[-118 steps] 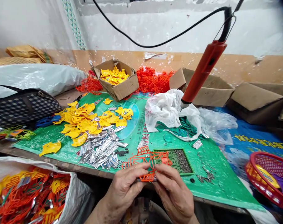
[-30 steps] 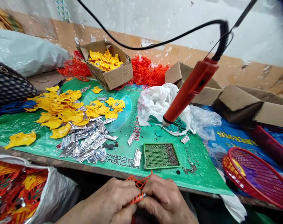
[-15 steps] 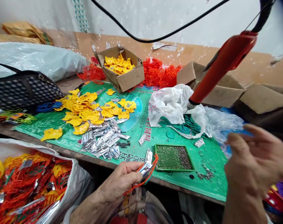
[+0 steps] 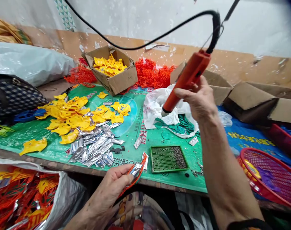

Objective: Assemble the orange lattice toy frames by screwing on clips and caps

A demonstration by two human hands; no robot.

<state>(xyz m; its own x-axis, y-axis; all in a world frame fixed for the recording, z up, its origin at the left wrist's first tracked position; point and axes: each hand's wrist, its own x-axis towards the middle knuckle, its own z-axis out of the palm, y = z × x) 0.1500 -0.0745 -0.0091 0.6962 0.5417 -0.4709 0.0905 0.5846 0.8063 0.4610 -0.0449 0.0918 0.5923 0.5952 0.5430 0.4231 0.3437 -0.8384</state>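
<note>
— What're you holding in your L hand (image 4: 115, 180)?
— You're pinching an orange frame (image 4: 144, 159) w/ a silver plate (image 4: 136, 170), holding both nr the table edge (image 4: 169, 186), just L of the green tray (image 4: 160, 158).
— & your R hand (image 4: 201, 101)?
— It's gripping the red driver (image 4: 182, 83); tip's pointing down in front of the white bag (image 4: 152, 105).

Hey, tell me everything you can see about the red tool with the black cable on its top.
The red tool has a long, smooth, plastic-looking body, with a dark band near its lower end and a pale, metallic-looking tip. A black cable leaves its upper end. It is tilted, tip down and toward the left of the picture, held mid-body in the right hand. The tip appears in front of the white bag; whether they touch is unclear.
</note>
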